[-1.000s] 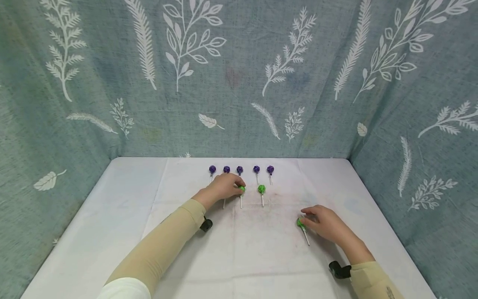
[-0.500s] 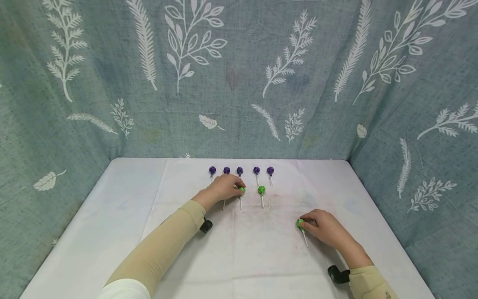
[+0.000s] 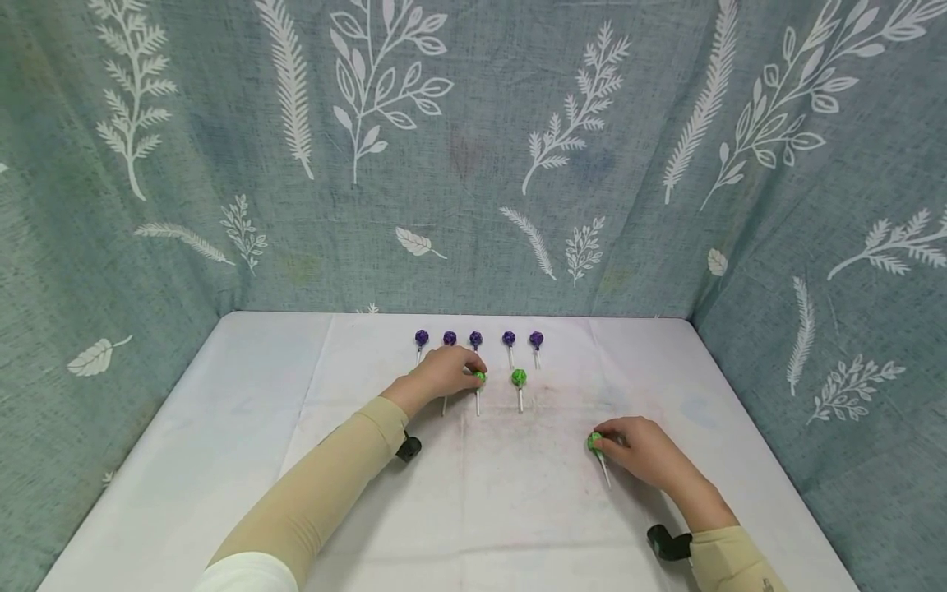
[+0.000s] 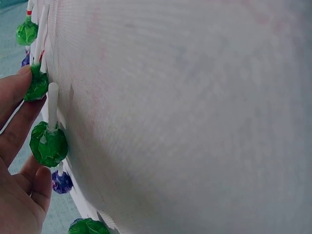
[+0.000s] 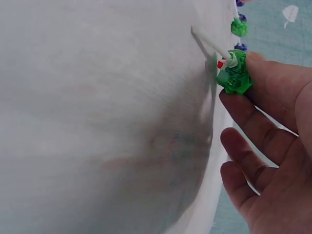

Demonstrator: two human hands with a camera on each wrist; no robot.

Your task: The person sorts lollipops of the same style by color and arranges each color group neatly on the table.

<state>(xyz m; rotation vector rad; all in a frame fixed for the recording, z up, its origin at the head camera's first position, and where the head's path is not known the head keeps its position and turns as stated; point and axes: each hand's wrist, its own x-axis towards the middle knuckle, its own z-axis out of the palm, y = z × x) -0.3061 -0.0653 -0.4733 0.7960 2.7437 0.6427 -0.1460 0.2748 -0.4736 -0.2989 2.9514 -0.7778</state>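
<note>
My left hand (image 3: 442,372) pinches the wrapped head of a green lollipop (image 4: 37,87) between thumb and finger, its white stick pointing toward me in the head view. Beside those fingers, another green lollipop (image 4: 48,145) shows in the left wrist view; in the head view the hand mostly hides it. To the right lies a green lollipop (image 3: 519,377) that neither hand touches. My right hand (image 3: 642,450) grips one more green lollipop (image 5: 235,73) by its head, thumb on one side and index finger on the other. Its stick slants down toward the cloth.
Several purple lollipops (image 3: 509,338) form a row near the far edge of the white-covered table (image 3: 296,510). A further green lollipop (image 4: 88,226) peeks in at the bottom of the left wrist view. Leaf-patterned curtains (image 3: 473,164) surround the table's back and sides.
My right hand's thumb and fingers have come together on the green lollipop's head, and its stick has shifted slightly left. My left hand keeps its pinch in the same place.
</note>
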